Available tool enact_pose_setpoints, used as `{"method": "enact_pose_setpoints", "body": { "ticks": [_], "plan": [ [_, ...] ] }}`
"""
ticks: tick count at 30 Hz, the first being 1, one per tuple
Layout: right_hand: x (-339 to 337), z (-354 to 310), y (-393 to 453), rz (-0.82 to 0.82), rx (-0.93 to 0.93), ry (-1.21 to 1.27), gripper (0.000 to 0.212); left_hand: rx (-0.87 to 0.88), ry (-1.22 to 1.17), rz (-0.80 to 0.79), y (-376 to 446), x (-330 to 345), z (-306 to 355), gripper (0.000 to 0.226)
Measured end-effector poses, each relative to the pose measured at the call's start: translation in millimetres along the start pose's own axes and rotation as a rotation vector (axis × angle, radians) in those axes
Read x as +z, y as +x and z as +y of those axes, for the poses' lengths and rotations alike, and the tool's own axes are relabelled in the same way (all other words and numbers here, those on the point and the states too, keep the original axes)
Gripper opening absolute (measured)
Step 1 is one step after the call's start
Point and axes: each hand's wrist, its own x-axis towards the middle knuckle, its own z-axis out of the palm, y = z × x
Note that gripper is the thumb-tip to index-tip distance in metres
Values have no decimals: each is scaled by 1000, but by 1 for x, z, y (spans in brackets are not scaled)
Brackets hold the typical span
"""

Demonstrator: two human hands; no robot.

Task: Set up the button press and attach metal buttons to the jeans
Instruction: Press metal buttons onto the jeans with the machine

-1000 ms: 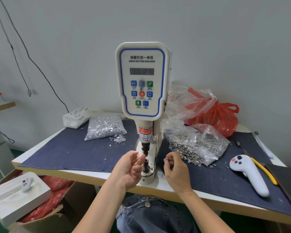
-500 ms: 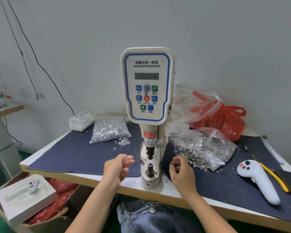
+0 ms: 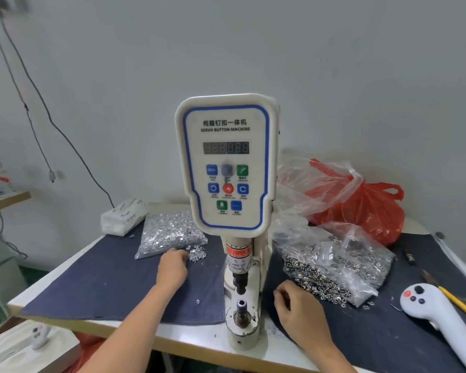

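left hand (image 3: 172, 267) reaching mid-frame, fingertips touching the loose rivet pile (image 3: 197, 253), can't tell if pinching anything | right hand (image 3: 297, 305) curling loosely beside the eyelet bag (image 3: 334, 267), grip unclear | servo button machine (image 3: 228, 168) standing center

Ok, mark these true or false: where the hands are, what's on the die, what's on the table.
1. The left hand reaches the loose studs beside the left bag. True.
2. The right hand rests on the white controller. False: it is near the right bag, apart from the controller.
3. Jeans lie under the press head. False: the lower die is bare.
4. A red bag sits behind the right bag. True.
5. The display shows lit digits. False: it looks unlit.
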Motion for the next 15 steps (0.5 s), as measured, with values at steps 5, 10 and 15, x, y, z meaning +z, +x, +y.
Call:
{"method": "enact_pose_setpoints", "body": {
  "ticks": [5, 10, 15],
  "plan": [
    [1, 0, 0, -14, 6, -19, 13, 206, 121, -85, 16, 14, 20, 35],
    [1, -1, 0, -20, 0, -21, 15, 212, 125, -116, 16, 11, 25, 24],
    [-2, -3, 0, -35, 7, -16, 13, 189, 67, -111, 3, 0, 19, 9]
  ]
}}
